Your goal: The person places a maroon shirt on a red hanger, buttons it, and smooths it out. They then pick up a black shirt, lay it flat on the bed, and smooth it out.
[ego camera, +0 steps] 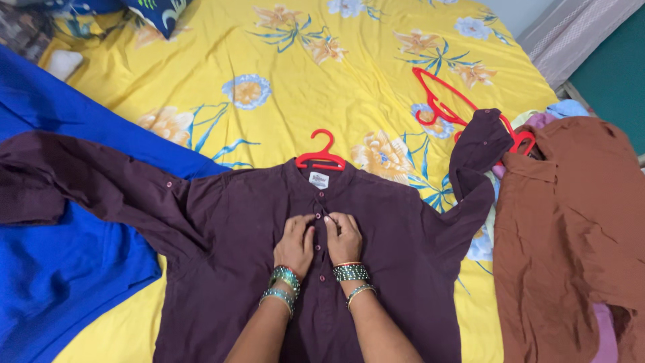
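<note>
A dark maroon shirt (pixel 222 235) lies spread flat on the bed, front up, on a red hanger (pixel 321 158) whose hook sticks out above the collar. Its sleeves stretch out to both sides. My left hand (pixel 294 243) and my right hand (pixel 344 236) rest side by side on the shirt's button placket just below the collar, fingers pinching the placket at a button. Both wrists wear green and gold bangles.
A yellow floral bedsheet (pixel 282 60) covers the bed. A blue cloth (pixel 60 269) lies at the left, a brown shirt (pixel 571 242) at the right, with more red hangers (pixel 447 107) and other clothes beside it. Pillows (pixel 154 10) sit at the far edge.
</note>
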